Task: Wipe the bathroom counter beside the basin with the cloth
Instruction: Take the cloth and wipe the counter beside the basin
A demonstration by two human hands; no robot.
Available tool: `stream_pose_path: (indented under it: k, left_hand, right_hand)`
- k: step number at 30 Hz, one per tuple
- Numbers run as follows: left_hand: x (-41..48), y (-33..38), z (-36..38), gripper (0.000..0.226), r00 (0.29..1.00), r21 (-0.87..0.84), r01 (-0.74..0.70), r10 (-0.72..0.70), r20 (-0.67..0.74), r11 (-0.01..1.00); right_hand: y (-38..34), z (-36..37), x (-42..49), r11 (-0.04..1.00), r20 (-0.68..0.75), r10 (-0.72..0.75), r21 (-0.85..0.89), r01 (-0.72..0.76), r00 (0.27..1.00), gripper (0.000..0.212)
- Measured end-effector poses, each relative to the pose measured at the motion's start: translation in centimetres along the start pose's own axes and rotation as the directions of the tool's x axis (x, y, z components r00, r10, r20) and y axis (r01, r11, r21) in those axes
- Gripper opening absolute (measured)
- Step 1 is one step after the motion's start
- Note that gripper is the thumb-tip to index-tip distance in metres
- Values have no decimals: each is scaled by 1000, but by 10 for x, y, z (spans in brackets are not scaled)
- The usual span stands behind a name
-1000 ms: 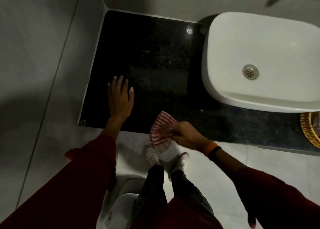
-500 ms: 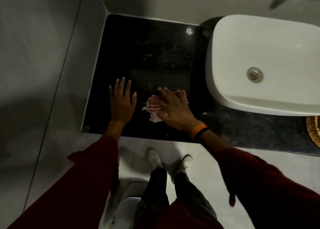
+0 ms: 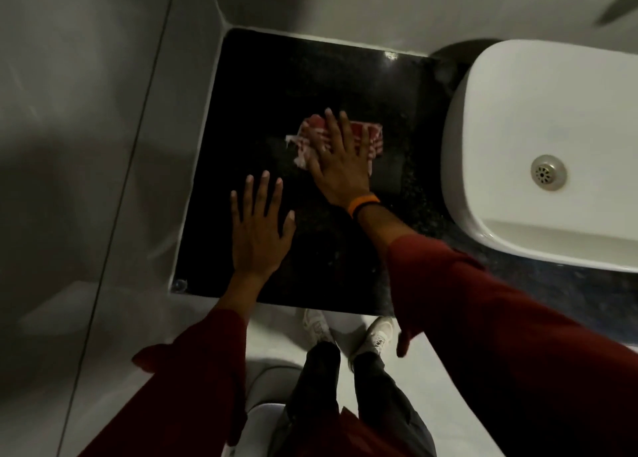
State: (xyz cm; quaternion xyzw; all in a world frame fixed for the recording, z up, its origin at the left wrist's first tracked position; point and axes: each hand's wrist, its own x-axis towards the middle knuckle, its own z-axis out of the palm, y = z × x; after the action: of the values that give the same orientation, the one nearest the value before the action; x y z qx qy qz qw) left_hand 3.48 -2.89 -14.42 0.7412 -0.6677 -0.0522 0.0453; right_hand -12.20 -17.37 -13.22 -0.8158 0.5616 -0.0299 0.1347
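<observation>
Black polished stone counter (image 3: 276,76) meets grey tiled walls beside one white basin (image 3: 538,118). Right hand (image 3: 340,166) presses one striped cloth (image 3: 371,135), fingers spread flat; left hand (image 3: 257,235) lies splayed, holding nothing.

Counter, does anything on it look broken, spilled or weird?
Nothing stands out. The black counter looks whole and unspilled; the right hand presses the striped cloth flat, and the left hand rests beside it.

Right hand (image 3: 340,170) flat on striped cloth (image 3: 371,139), black counter (image 3: 276,87), left hand (image 3: 259,235) flat beside, white basin (image 3: 538,111)
</observation>
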Motion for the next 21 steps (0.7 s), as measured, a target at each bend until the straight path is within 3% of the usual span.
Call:
stream_pose_path:
  k: [6, 10, 21]
  left_hand:
    - [-1, 0, -1, 61, 1000, -3, 5, -5, 6, 1000]
    - [-1, 0, -3, 62, 1000, -31, 6, -6, -1, 1000]
    - [-28, 35, -20, 68, 996, -57, -89, 89, -2, 994]
  right_hand:
    - [8, -9, 47, 1000, 6, 20, 14, -20, 1000, 57]
    - [4, -12, 30, 1000, -37, 8, -6, -9, 999, 62]
    - [39, -16, -225, 982, -155, 185, 2, -187, 970, 73]
